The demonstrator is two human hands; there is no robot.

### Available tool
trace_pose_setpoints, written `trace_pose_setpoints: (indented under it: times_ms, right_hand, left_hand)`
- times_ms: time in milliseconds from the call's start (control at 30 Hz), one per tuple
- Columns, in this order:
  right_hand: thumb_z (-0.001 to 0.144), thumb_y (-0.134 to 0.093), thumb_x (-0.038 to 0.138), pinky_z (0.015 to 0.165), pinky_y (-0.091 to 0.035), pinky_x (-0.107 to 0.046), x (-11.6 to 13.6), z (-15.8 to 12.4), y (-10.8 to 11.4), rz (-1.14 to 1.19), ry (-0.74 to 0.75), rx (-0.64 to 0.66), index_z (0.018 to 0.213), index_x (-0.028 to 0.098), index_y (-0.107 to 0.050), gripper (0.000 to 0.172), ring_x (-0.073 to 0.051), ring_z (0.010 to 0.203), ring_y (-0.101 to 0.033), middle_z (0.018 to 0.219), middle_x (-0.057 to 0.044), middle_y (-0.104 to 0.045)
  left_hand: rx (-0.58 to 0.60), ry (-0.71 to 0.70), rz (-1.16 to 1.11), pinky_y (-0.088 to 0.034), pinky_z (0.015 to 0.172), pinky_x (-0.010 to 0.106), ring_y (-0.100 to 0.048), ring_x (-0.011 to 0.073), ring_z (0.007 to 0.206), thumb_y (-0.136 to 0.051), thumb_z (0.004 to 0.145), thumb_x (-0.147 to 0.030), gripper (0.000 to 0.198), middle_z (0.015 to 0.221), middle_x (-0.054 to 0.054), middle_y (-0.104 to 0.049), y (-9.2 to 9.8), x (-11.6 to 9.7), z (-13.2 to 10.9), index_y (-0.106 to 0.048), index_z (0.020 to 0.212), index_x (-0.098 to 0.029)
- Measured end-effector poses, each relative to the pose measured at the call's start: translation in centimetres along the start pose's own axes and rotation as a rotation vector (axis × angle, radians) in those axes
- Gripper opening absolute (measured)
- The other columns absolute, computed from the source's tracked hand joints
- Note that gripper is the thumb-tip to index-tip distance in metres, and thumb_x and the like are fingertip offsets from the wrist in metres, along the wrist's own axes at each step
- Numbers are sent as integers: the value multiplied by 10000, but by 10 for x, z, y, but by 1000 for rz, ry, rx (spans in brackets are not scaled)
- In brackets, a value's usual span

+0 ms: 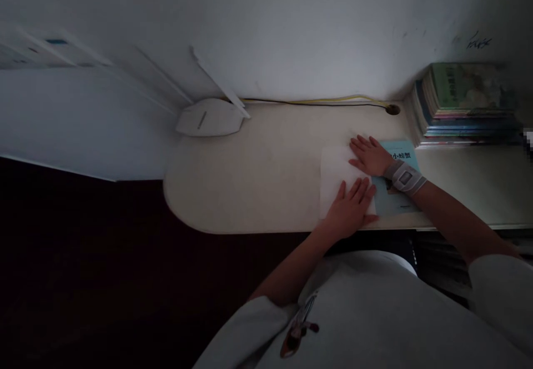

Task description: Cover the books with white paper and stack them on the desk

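A white sheet [333, 171] lies on the pale tabletop and overlaps the left part of a light-blue book [400, 197] with dark characters on its cover. My left hand [348, 208] rests flat on the sheet's lower right part, fingers spread. Above it, my right hand [372, 156] is laid palm down with spread fingers across the sheet's upper right part and the book's edge. A grey band circles my right wrist and covers some of the book. Neither hand holds anything.
Stacked books [466, 108] stand at the back right against the wall. At the back left is a white router [211, 118] with raised antennas. Yellow and black cables run along the wall to a round hole [392, 110]. The tabletop [233, 185] has a rounded left end.
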State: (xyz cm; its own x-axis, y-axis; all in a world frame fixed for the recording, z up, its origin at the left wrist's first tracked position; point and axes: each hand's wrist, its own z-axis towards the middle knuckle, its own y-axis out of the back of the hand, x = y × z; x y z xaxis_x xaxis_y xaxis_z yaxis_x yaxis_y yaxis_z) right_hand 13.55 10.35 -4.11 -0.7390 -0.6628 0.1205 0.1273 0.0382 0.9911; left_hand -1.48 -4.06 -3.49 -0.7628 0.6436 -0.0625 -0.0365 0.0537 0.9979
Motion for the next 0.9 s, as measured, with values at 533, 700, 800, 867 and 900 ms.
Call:
trace_pose_setpoints:
  times_ms: [533,700,800,867,900]
  right_hand:
    - [927,-110,604,1140,-154,-519,23,-4,-1,39,-84,13,1405,2,-380,814,-323,1418,-202,1496,-218,-304]
    - [913,-109,635,1138,-164,-517,23,-3,-5,34,-94,31,1415,21,-371,836,-326,1414,-213,1494,-203,-320]
    - [926,-102,607,1139,-169,-511,25,-1,-5,39,-113,3,1416,36,-378,801,-320,1412,-222,1495,-191,-327]
    - [933,-96,592,1139,-176,-495,27,-2,-2,36,-146,-3,1412,26,-378,794,-315,1416,-214,1499,-198,-314]
    - [934,-97,590,1137,-182,-495,27,-4,0,32,-171,2,1414,20,-371,794,-318,1417,-207,1506,-206,-295]
  left_hand:
    - [15,313,-84,-115,1107,619,-183,361,1420,-227,889,-653,869,1472,281,-313,0,-6,31,-271,1433,24]
    - [-2,314,-87,-107,1110,613,-184,356,1420,-224,895,-643,855,1474,280,-314,-3,-4,28,-263,1436,18]
    - [-6,310,-80,-108,1117,601,-170,347,1426,-205,897,-642,862,1488,282,-279,-3,-6,30,-244,1441,26]
    - [0,297,-86,-119,1119,595,-173,336,1428,-203,902,-632,850,1498,273,-262,-1,-6,30,-242,1442,23]
    - [6,285,-92,-127,1120,591,-178,329,1428,-208,907,-622,836,1501,268,-260,0,-4,29,-246,1441,20]
